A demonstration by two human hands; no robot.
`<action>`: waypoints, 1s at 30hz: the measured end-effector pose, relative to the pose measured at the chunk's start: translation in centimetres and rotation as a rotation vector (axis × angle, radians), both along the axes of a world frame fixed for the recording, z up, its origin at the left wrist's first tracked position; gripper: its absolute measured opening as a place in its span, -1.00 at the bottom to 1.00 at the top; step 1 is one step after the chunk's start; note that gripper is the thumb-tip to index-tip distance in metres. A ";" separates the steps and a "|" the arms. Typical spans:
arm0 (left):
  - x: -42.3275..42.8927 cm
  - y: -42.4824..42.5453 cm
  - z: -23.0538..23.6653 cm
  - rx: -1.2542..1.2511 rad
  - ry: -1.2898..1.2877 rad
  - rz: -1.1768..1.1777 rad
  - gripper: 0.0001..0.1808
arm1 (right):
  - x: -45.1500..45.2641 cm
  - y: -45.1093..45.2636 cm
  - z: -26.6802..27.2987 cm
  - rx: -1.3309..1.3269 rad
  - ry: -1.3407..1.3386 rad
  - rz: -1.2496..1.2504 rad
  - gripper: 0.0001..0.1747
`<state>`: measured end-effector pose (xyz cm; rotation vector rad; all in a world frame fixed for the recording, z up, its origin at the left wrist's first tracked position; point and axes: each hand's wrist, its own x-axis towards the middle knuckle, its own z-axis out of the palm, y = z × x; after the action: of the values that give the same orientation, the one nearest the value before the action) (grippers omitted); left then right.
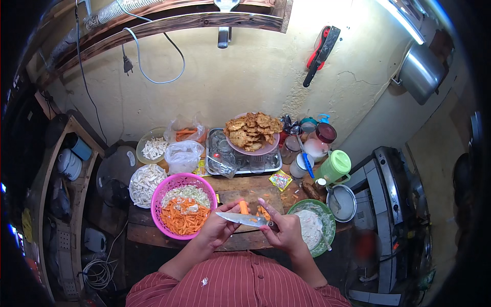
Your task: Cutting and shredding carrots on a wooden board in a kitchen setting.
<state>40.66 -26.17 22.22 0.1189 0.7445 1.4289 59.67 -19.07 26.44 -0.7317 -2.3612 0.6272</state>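
My left hand [222, 226] grips a piece of carrot [243, 207] above the wooden cutting board [230, 196]. In my right hand [283, 227] is the handle of a kitchen knife [242, 219], its blade pointing left across the front of the carrot. Cut carrot pieces [263, 213] lie on the board behind the knife. Left of my hands stands a pink plastic basket [156, 209] with shredded carrot [180, 220] and pale shredded vegetable [188, 194]. To the right, a green bowl [329, 220] holds white batter [310, 227] and a spoon.
Fritters [251, 130] fill a pink plate on a metal tray [245, 170] of glasses. Bowls of white strips [147, 186] stand at left beside plastic bags [185, 155]. At right are a green pitcher [334, 165], jars [301, 165], a small pot [341, 203] and a stove [387, 169].
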 end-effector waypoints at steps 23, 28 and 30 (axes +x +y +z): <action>1.4 -0.2 -0.3 0.094 -0.095 -0.066 -0.53 | 0.2 0.5 0.3 -0.033 0.019 -0.001 -0.31; 1.6 0.7 -0.2 0.074 -0.007 -0.044 -0.55 | -0.2 1.2 -0.3 -0.022 0.044 -0.021 -0.30; 1.5 1.0 -0.2 0.098 0.006 -0.033 -0.55 | -0.3 1.5 -0.3 -0.020 0.066 -0.024 -0.30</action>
<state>42.16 -25.17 22.06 0.2104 0.6752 1.4343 59.36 -17.56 26.09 -0.7359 -2.2852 0.6553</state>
